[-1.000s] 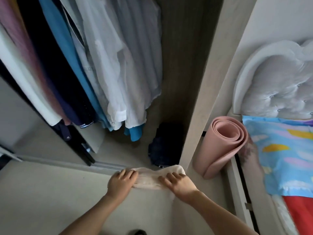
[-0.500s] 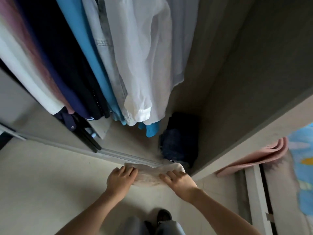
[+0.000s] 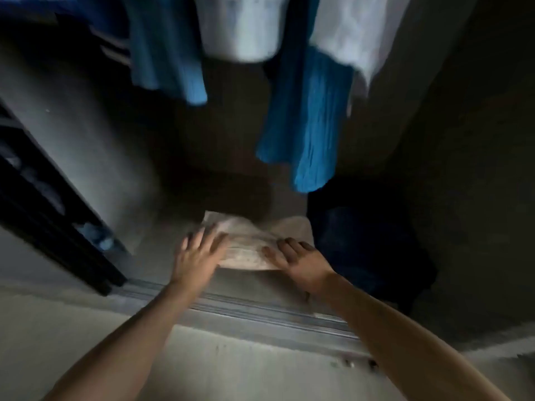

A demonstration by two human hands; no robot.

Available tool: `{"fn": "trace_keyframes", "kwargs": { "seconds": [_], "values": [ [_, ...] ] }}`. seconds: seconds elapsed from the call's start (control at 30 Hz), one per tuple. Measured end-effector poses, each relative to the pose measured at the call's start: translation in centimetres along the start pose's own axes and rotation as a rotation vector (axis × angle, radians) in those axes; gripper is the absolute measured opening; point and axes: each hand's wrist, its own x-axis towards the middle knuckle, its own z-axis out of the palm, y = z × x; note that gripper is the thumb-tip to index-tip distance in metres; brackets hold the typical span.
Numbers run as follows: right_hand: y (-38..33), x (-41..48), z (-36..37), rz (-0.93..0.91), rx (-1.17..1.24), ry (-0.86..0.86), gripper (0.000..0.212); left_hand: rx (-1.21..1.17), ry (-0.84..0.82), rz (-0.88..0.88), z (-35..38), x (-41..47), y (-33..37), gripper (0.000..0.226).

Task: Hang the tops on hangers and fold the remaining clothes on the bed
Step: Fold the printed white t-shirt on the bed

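The step in hand looks like stowing a folded piece. A pale cloth lies on the wardrobe floor just past the door track, toward 6 o'clock of frame centre. The left hand rests on its 9 o'clock end, fingers spread and fairly straight, pressing rather than gripping. The right hand covers its 3 o'clock end with fingers laid over the top; I cannot tell whether the thumb pinches underneath. A dark pile sits just beside the cloth at 3 o'clock. I judge that the next move calls for a clean release, so the fold keeps its shape, then both hands drawn back toward 6 o'clock for another garment. Motion blur smears everything. What kind of garment the cloth is cannot be made out, and the pile merges into shadow. The blue top and white shirts at 12 o'clock are cut off above, their hangers unseen. The bed is out of view.
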Motion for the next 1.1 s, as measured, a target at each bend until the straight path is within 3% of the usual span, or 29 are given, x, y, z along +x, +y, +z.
{"fn": "trace_keyframes", "kwargs": {
  "seconds": [0.07, 0.13, 0.23, 0.3, 0.4, 0.53, 0.57, 0.67, 0.77, 0.83, 0.97, 1.1],
  "values": [
    [-0.4, 1.4, 5.9, 0.132, 0.106, -0.194, 0.065, -0.011, -0.274, -0.015, 5.6, -0.4, 0.8, 0.057],
    [-1.7, 1.6, 11.5, 0.188, 0.19, -0.5, 0.07, 0.019, -0.426, -0.009, 11.1, -2.4, 2.0, 0.071],
    [-3.0, 1.6, 14.1, 0.19, 0.245, -0.572, 0.072, -0.115, -0.64, 0.015, 13.2, -4.1, 3.5, 0.099],
    [-3.6, 2.0, 13.8, 0.2, 0.258, -0.571, 0.07, -0.172, -0.706, 0.016, 13.6, -4.8, 4.0, 0.101],
    [-3.9, 2.9, 14.0, 0.263, 0.296, -0.59, 0.069, -0.212, -0.652, -0.034, 14.9, -4.8, 4.2, 0.078],
    [-4.1, 3.9, 16.4, 0.296, 0.304, -0.631, 0.068, -0.252, -0.607, -0.013, 16.8, -3.5, 3.8, 0.082],
    [-4.0, 3.9, 17.0, 0.301, 0.3, -0.633, 0.069, -0.262, -0.658, 0.008, 17.5, -3.5, 3.5, 0.084],
    [-3.8, 4.4, 18.0, 0.303, 0.297, -0.631, 0.074, -0.289, -0.555, 0.02, 20.9, -4.0, 3.4, 0.074],
    [-3.2, 5.8, 18.4, 0.354, 0.341, -0.615, 0.08, -0.295, -0.616, -0.045, 21.4, -1.9, 3.4, 0.116],
    [-2.5, 7.4, 18.6, 0.4, 0.346, -0.596, 0.089, -0.359, -0.693, -0.12, 21.5, 0.2, 3.0, 0.129],
    [-0.2, 11.4, 19.4, 0.483, 0.357, -0.561, 0.074, -0.358, -0.658, -0.208, 23.4, 5.1, 2.3, 0.074],
    [3.6, 14.4, 20.5, 0.547, 0.327, -0.577, 0.075, -0.331, -0.602, -0.284, 25.6, 6.9, 2.4, 0.072]
  ]
}}
